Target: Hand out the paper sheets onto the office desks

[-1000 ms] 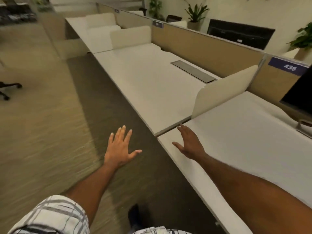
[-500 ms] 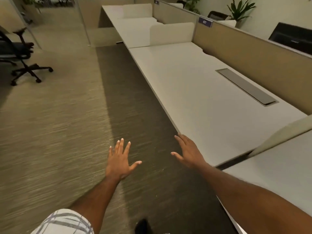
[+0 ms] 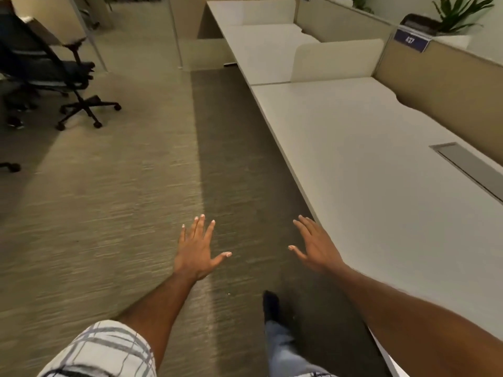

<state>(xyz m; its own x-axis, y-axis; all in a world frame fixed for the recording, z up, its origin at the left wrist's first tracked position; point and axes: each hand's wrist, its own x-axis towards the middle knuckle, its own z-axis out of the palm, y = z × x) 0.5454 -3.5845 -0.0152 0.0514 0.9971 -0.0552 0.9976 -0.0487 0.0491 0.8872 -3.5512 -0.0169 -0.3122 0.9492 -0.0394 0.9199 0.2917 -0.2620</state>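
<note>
Both of my hands are held out in front of me, palms down, fingers spread, holding nothing. My left hand [image 3: 198, 251] hovers over the carpeted aisle. My right hand [image 3: 317, 246] hovers at the front edge of a long white desk [image 3: 381, 164]. A second white desk [image 3: 261, 50] continues the row farther ahead, behind a low cream divider [image 3: 337, 58]. No paper sheets are visible on the desks or in my hands.
A tan partition wall [image 3: 441, 74] with a blue number tag [image 3: 411, 40] runs behind the desks. A grey cable hatch [image 3: 468, 167] is set in the near desk. Black office chairs [image 3: 49, 69] stand at the left. My foot [image 3: 270, 304] is on the carpet below.
I have walked forward along the desk row; the nearer desk and its monitor have dropped out of view, the chairs on the left are closer, and both hands stay spread.
</note>
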